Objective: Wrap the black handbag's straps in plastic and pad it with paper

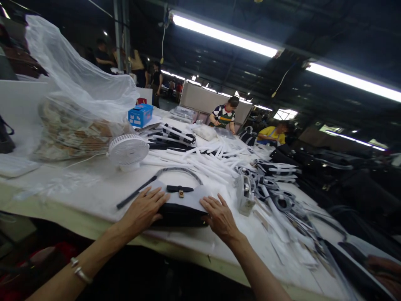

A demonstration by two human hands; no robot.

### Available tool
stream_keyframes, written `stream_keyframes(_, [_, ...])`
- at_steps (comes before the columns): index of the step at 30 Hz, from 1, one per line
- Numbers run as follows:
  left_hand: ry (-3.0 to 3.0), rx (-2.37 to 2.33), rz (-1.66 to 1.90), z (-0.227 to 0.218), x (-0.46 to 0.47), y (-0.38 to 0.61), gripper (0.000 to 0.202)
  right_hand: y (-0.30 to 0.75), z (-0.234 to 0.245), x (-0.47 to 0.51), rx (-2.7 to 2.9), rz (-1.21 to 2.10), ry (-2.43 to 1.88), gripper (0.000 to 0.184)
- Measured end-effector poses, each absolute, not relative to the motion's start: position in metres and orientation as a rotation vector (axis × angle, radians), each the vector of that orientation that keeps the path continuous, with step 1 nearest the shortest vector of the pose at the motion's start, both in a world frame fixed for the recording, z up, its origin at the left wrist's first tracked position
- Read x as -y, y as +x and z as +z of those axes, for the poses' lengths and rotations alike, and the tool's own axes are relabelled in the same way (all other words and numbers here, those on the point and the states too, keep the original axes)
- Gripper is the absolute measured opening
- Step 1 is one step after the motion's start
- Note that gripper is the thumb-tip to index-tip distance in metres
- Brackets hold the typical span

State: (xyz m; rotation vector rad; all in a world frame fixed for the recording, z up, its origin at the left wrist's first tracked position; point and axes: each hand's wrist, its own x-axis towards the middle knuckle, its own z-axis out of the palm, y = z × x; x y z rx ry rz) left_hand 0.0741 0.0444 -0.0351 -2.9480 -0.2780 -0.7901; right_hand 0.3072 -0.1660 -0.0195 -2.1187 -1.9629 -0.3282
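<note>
A black handbag (181, 215) lies on the table in front of me, near its front edge. A pale sheet (196, 198) covers its upper part, with a dark tab (175, 189) and a gold-coloured clasp (181, 194) showing on it. Behind, the bag's strap (181, 169) arches up, wrapped in greyish film, and a dark strip runs out to the left. My left hand (148, 208) rests on the left side of the sheet and bag, fingers stretched out. On the right side lies my right hand (219, 215), fingers extended and its thumb by the bag's edge.
A white fan (129, 149), a blue box (140, 115) and a big clear bag of small packets (75, 129) stand left. White strips (200, 161) are heaped behind the handbag. Wrapped straps (282, 200) and a metal block (246, 194) lie right. Co-workers (224, 115) sit beyond.
</note>
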Motion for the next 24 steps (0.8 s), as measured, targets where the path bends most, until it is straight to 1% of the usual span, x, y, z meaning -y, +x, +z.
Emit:
stream_keyframes(4, [-2.866, 0.249, -0.946, -0.066, -0.048, 0.069, 0.035, 0.322, -0.041, 0.165, 1.921, -0.309, -2.057, 0.037])
stream_keyframes(7, [-2.799, 0.259, -1.075, -0.085, -0.041, 0.066, 0.033, 0.323, -0.055, 0.162, 1.884, -0.338, -2.003, 0.024])
stream_keyframes(9, [-2.799, 0.279, -1.088, -0.091, -0.039, 0.064, 0.035, 0.322, -0.06, 0.162, 1.884, -0.355, -1.978, 0.021])
stream_keyframes(12, [-2.803, 0.294, -1.08, -0.09, -0.039, 0.059, 0.041, 0.323, -0.061, 0.165, 1.886, -0.402, -1.928, 0.027])
stream_keyframes(16, [-2.813, 0.346, -1.028, -0.08, -0.037, 0.053, 0.048, 0.322, -0.058, 0.175, 1.822, -0.479, -1.911, 0.042])
stream_keyframes(20, [-2.856, 0.399, -1.005, -0.061, -0.03, 0.054, 0.044, 0.323, -0.06, 0.194, 1.627, -0.575, -1.968, 0.059])
stream_keyframes(22, [-2.886, 0.358, -0.991, -0.048, -0.024, 0.059, 0.042, 0.328, -0.064, 0.21, 1.519, -0.615, -2.024, 0.062])
stream_keyframes(24, [-2.914, 0.295, -0.983, -0.034, -0.017, 0.067, 0.044, 0.338, -0.069, 0.229, 1.432, -0.663, -2.071, 0.062])
